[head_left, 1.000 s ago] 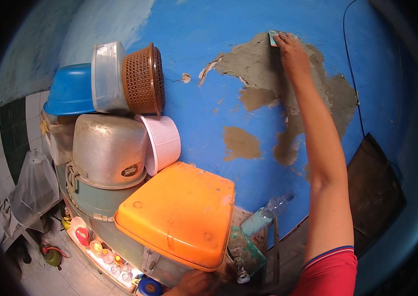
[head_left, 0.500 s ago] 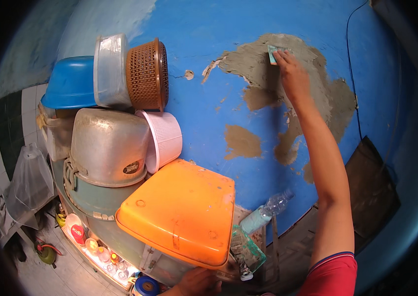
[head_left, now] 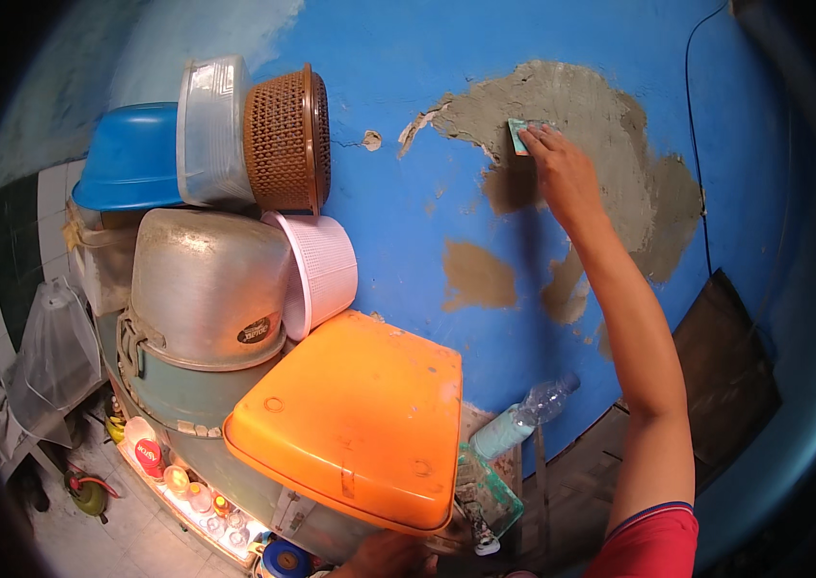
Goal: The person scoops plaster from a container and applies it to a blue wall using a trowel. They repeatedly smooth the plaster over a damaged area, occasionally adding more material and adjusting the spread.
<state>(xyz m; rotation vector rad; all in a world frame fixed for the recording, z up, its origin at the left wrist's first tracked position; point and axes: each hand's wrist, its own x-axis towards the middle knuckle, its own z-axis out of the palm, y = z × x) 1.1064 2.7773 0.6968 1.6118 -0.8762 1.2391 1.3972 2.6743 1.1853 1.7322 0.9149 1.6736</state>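
Observation:
My right arm reaches up to the blue wall (head_left: 398,58), where grey wet-looking plaster (head_left: 581,106) covers a large uneven patch. Pinched in my right hand (head_left: 562,173) is a small flat turquoise card-like piece (head_left: 518,136) with an orange edge, laid against the plaster's left part. Low in the picture, my left hand (head_left: 387,556) is under the near edge of an orange plastic lid (head_left: 360,414), dark and partly cut off, so its fingers cannot be made out. A green plastic basket (head_left: 494,491) smeared with grey stands just right of the lid.
Stacked at left are a dented metal pot (head_left: 210,279), a pink basket (head_left: 321,270), a brown woven-look basket (head_left: 278,140), a clear tub (head_left: 210,135) and a blue basin (head_left: 129,159). A plastic bottle (head_left: 523,419) leans by the wall. A black cable (head_left: 692,116) hangs at right.
My right hand has slid down and slightly left over the plaster with the turquoise piece. My left hand has shifted slightly lower under the lid. The view has shifted a little.

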